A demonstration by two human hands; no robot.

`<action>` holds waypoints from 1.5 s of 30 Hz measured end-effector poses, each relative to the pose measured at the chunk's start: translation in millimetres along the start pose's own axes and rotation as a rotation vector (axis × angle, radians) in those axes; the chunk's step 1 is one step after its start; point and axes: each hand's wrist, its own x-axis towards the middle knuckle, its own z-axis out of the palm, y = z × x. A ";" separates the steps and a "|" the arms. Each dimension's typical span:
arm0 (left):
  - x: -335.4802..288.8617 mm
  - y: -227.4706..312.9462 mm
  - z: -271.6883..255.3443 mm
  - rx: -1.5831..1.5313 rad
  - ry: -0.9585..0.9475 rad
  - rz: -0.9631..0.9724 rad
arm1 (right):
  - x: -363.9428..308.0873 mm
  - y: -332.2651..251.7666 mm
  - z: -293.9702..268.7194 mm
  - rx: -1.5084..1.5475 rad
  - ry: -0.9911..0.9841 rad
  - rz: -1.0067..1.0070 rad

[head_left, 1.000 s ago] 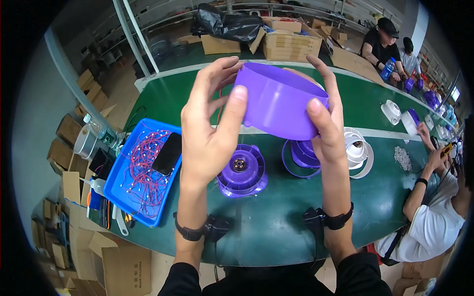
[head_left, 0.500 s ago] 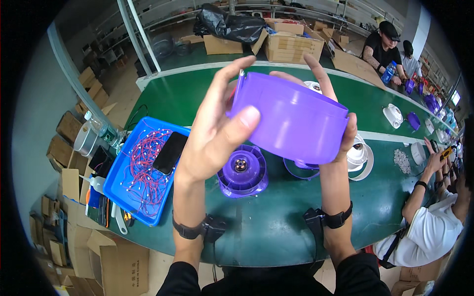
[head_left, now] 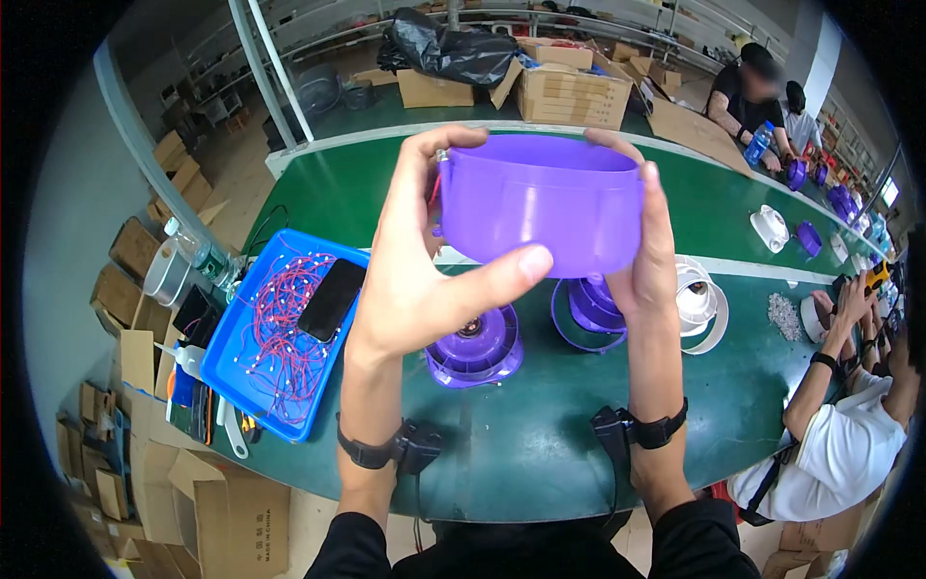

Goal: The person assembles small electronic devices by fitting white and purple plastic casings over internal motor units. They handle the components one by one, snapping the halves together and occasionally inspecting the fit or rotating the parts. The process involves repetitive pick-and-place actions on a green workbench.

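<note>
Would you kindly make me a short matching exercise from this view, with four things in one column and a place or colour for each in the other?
1. Shell
2. Phone
3. Bag
4. Tray

A. Black, inside the tray
B. Blue, holding red wires
C. By the far boxes
D. Between left hand and right hand

Pairs: 1-D; 2-A; 3-C; 4-B

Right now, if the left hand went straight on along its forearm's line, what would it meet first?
Likely the cardboard box by the black plastic bag, past the green table; the left hand, holding the purple housing, seems raised above it, though depth is unclear.
</note>
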 end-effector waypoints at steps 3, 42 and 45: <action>2.3 -9.6 4.4 0.002 0.077 0.063 | -2.0 0.5 -10.3 -0.120 -0.013 -0.037; 4.9 -11.4 -36.0 0.335 -0.189 0.032 | -13.7 14.3 28.2 -0.941 -0.319 -0.222; 8.9 -18.6 -39.4 0.380 -0.144 0.152 | -10.6 13.0 25.0 -0.931 -0.289 -0.221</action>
